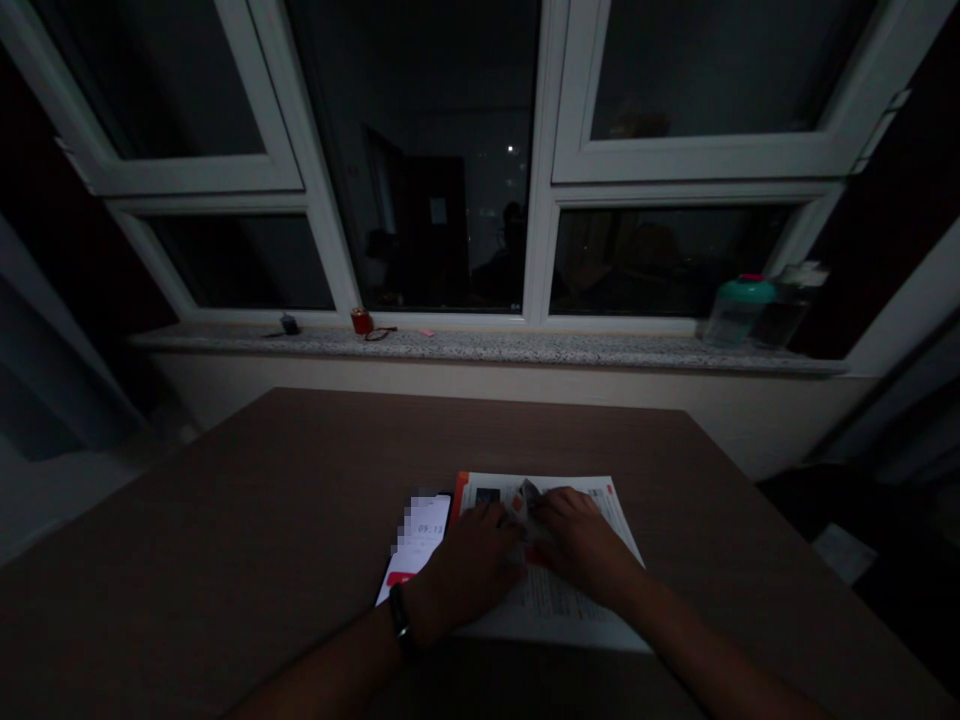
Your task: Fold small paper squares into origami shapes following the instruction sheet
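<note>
A printed booklet or sheet [555, 605] with an orange left edge lies flat on the brown table. Over its upper middle, a small folded piece of printed paper [528, 494] stands up between my two hands. My left hand [484, 552] has its fingers curled at the paper's left side, and a dark band circles that wrist. From the right, my right hand [577, 530] closes its fingers on the same paper. The dim light and the hands hide the paper's lower part and the exact fingertip contact.
A lit phone [421, 535] lies left of the booklet on the table [300, 520]. Behind runs a speckled stone windowsill [480, 346] with a small red jar [361, 321], a dark little bottle [289, 323] and a teal-lidded container [739, 310].
</note>
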Demonstrator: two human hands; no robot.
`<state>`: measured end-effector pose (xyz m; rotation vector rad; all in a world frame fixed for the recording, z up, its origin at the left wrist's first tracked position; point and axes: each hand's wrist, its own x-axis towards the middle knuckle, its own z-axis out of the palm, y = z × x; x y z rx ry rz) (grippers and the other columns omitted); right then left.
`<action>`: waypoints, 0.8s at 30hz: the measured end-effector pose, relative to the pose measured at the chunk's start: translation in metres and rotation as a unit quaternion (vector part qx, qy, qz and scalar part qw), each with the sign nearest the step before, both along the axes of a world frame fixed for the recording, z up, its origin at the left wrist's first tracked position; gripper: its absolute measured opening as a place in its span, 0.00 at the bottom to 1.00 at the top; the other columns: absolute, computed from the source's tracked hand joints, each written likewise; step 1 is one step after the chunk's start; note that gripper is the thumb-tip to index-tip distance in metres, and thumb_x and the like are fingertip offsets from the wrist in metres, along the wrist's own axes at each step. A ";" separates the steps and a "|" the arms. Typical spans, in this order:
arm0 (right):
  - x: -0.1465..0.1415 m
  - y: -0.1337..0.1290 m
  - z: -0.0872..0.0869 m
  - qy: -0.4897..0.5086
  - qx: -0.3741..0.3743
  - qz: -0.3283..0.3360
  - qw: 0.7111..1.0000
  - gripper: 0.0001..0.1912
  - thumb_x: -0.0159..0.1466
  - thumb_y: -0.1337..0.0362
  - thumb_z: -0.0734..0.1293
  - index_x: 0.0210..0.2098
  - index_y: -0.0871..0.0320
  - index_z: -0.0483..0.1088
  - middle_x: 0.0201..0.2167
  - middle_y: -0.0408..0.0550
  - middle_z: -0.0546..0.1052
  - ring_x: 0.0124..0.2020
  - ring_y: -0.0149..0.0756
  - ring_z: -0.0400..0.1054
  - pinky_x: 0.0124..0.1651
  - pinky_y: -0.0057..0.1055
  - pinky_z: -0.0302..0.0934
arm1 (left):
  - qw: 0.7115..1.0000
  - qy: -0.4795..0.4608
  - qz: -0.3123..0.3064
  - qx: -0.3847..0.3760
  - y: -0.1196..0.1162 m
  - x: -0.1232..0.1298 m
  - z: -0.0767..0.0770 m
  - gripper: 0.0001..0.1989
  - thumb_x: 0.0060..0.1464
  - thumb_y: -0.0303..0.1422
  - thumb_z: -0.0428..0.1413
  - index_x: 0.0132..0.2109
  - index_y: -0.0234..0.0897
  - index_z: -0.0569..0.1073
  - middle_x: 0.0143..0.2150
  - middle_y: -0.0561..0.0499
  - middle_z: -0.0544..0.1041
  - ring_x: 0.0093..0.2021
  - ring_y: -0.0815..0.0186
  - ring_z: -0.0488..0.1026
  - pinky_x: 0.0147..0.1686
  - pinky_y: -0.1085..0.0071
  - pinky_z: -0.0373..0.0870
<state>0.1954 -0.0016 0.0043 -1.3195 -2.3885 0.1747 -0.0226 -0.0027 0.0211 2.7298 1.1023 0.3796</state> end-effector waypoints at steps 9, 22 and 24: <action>-0.002 0.007 -0.004 -0.022 0.020 -0.030 0.999 0.08 0.66 0.72 0.63 0.41 0.57 0.72 0.42 0.50 0.74 0.48 0.45 0.62 0.51 0.40 0.56 | 1.000 0.002 -0.003 -0.008 0.003 0.001 0.000 0.10 0.57 0.26 0.54 0.46 0.37 0.70 0.46 0.47 0.73 0.49 0.57 0.69 0.52 0.61 0.66; 0.000 0.007 -0.004 0.033 -0.001 -0.026 0.999 0.10 0.63 0.71 0.67 0.45 0.56 0.71 0.44 0.48 0.75 0.49 0.44 0.62 0.52 0.39 0.54 | 0.998 0.061 -0.029 0.005 0.011 -0.008 0.007 0.19 0.57 0.25 0.53 0.56 0.37 0.68 0.54 0.45 0.73 0.54 0.55 0.68 0.55 0.60 0.66; 0.000 0.008 -0.006 0.033 0.000 -0.024 0.999 0.10 0.63 0.70 0.67 0.45 0.56 0.71 0.44 0.48 0.75 0.49 0.44 0.62 0.52 0.39 0.54 | 0.996 0.081 -0.037 0.013 0.012 -0.007 0.010 0.15 0.59 0.26 0.52 0.54 0.37 0.71 0.52 0.45 0.74 0.52 0.55 0.69 0.53 0.60 0.67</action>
